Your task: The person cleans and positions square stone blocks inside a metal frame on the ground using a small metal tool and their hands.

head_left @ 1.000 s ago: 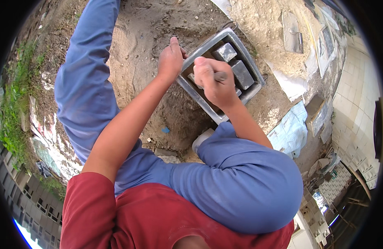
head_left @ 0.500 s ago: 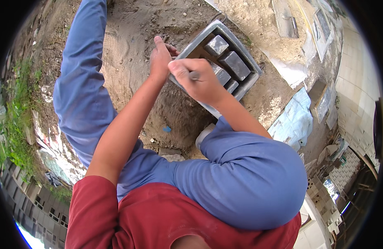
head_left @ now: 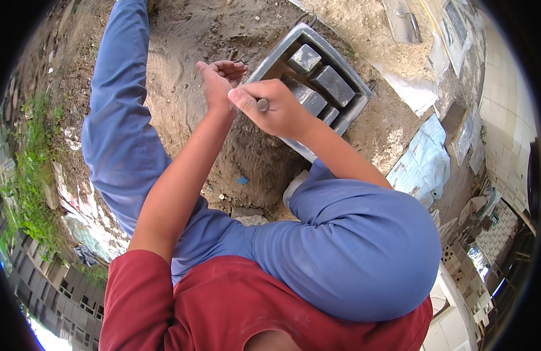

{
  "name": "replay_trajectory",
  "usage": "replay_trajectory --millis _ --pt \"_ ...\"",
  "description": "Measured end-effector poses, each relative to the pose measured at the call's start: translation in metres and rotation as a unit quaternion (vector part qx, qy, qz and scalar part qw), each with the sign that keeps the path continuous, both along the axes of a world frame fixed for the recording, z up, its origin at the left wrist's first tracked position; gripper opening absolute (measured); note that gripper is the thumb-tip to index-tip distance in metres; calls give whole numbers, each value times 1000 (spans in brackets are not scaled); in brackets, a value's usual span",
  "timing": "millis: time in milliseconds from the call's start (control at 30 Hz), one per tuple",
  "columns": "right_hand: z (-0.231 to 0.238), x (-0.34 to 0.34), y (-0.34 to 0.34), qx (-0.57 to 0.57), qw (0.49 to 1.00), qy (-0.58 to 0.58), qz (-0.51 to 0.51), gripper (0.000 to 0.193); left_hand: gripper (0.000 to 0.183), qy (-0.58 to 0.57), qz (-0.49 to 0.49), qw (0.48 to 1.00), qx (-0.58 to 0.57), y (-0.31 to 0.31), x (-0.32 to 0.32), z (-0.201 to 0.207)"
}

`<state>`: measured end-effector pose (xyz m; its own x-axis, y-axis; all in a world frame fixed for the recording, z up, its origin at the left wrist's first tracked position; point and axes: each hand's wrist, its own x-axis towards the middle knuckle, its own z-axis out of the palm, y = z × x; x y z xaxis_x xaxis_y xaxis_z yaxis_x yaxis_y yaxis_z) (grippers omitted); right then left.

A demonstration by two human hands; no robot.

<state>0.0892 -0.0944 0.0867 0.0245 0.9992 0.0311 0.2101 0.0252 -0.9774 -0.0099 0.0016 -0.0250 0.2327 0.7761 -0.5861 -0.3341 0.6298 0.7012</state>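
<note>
My right hand (head_left: pixel 277 110) is closed in a fist around a round-ended handle (head_left: pixel 262 105); the rest of that tool is hidden under the hand. Just left of it, my left hand (head_left: pixel 216 88) is cupped with fingers partly stretched and nothing visible in it. Beside and beyond both hands lies a grey metal block mould (head_left: pixel 359 110) on the dirt. It has a thick rim, several raised rectangular blocks inside and a wire loop (head_left: pixel 305 19) at its far corner. My right hand and forearm cover its near left edge.
Bare soil (head_left: pixel 182 35) surrounds the mould. To the right are a light blue sheet (head_left: pixel 420 161), white scraps (head_left: pixel 412 93), pale rubble and a flat trowel-like metal piece (head_left: pixel 404 26). Pale patterned blocks (head_left: pixel 466 281) stand at lower right, grass (head_left: pixel 30 193) at far left.
My left hand has shifted left and down, away from the mould's rim, its fingers now curled in. The right hand has moved slightly left and up with the handle.
</note>
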Motion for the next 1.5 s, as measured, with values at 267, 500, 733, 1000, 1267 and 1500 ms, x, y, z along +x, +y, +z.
replay_trajectory --millis 267,500,733,1000,1267,1500 --pt "-18 8 -9 9 998 -14 60 32 73 22 -27 999 17 2 0 1" --pt "45 50 -42 42 992 115 -43 33 69 22 -33 999 22 -1 0 -3" --pt "54 67 -68 102 941 321 -29 54 66 55 -51 997 32 0 2 1" --pt "35 48 -73 38 969 244 -23 46 66 58 -39 997 37 0 3 -1" --pt "27 36 -74 -2 995 98 13 46 65 62 -37 997 31 0 3 0" --pt "38 45 -68 35 981 159 102 65 66 58 -37 997 27 1 3 0"
